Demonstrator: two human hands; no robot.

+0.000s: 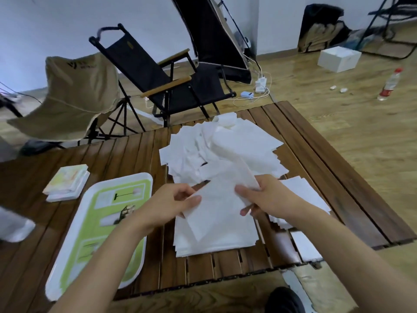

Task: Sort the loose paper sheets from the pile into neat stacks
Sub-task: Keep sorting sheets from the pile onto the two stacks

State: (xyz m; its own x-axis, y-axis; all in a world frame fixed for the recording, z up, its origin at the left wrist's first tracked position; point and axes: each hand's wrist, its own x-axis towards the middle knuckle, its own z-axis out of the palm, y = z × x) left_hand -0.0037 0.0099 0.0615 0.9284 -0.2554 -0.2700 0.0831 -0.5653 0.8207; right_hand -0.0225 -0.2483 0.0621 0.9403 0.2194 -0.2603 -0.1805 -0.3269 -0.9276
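head view: left hand [171, 204] and right hand [270, 197] are pinching a sheet [218, 211] above the stack [214, 243] at the table [316, 141] near edge, loose pile [221, 150] lying toward its far edge.

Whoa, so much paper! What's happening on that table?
A person is sorting white paper on a wooden table. Both hands hold one sheet: the left hand grips its left edge, and the right hand pinches its right side. The sheet hangs above a neat stack near the table's front edge. A messy pile lies behind it, and a second stack lies to the right. A green tray sits on the left, untouched.
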